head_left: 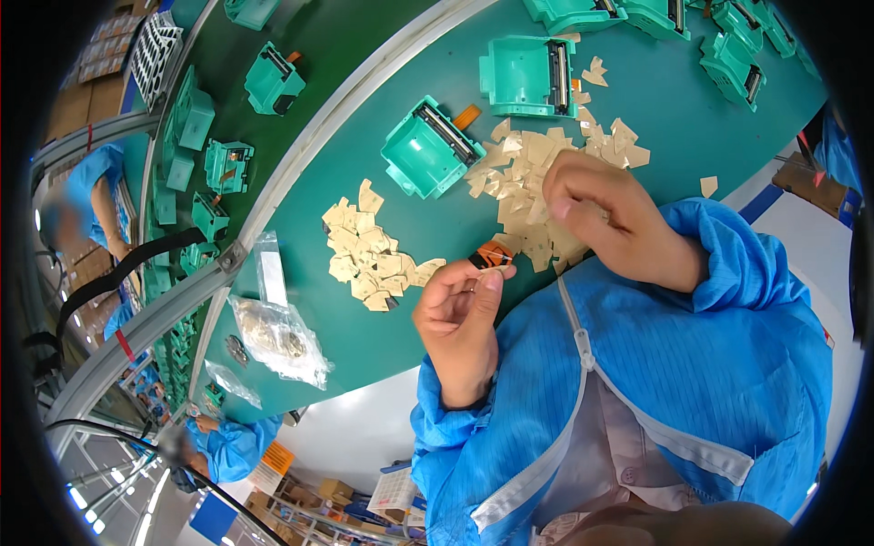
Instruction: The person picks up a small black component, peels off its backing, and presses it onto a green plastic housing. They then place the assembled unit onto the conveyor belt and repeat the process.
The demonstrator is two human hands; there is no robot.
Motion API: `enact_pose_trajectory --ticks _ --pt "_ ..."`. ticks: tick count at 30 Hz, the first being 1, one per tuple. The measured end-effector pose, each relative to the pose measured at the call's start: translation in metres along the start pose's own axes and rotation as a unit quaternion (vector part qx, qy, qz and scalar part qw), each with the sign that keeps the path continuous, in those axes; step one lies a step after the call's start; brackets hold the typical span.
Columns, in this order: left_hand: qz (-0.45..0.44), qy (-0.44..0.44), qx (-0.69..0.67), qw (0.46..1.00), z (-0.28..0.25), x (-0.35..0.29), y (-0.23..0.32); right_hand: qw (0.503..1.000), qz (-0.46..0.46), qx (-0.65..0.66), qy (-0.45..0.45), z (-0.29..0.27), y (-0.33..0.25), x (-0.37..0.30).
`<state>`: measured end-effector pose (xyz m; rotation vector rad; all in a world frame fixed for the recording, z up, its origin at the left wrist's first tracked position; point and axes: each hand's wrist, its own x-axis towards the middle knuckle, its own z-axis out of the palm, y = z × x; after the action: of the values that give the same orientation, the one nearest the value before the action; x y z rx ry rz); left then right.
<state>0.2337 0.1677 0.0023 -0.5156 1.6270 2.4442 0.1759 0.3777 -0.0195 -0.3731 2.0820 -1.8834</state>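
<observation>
My left hand pinches a small orange and black flat piece, which looks like a flex cable, between thumb and fingertips. My right hand hovers to its right with fingers curled and thumb pressed in; whatever it grips is hidden. Beneath and behind that hand spreads a large pile of cream-coloured paper-like pieces. A smaller pile of similar pieces lies left of my left hand. Beyond the hands sit a teal plastic housing with a dark bar and orange tab, and a second teal housing.
More teal housings stand at the far right of the green table. Clear plastic bags lie at its left. Past a metal rail, a green belt carries several housings. Co-workers in blue sleeves are at the left.
</observation>
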Motion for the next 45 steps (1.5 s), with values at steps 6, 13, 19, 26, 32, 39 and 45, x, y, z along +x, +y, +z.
enact_pose_trajectory --ticks 6,13,19,26,32,39,45 --pt "0.041 -0.004 -0.061 0.997 0.003 0.004 -0.022 0.984 0.059 0.161 -0.048 0.024 -0.011 0.000" --pt "0.089 -0.073 0.102 0.988 -0.002 0.011 -0.010 0.994 -0.078 -0.072 -0.037 0.016 -0.007 0.007" --pt "0.034 -0.048 0.102 0.993 -0.006 0.013 0.001 0.989 -0.071 -0.122 -0.031 0.010 -0.022 0.019" --pt "0.102 0.088 -0.007 0.991 0.023 0.014 -0.012 0.997 -0.056 -0.025 0.047 0.025 -0.015 0.011" --pt "0.187 0.097 0.071 0.975 0.030 0.016 -0.020 0.997 -0.036 0.004 0.075 0.042 -0.008 0.014" --pt "0.189 0.120 0.174 0.959 0.026 0.015 -0.022 0.991 -0.088 -0.048 0.090 0.040 -0.006 0.015" --pt "0.148 0.110 0.165 0.969 0.026 0.013 -0.016 0.994 -0.085 -0.023 0.072 0.037 -0.003 0.018"
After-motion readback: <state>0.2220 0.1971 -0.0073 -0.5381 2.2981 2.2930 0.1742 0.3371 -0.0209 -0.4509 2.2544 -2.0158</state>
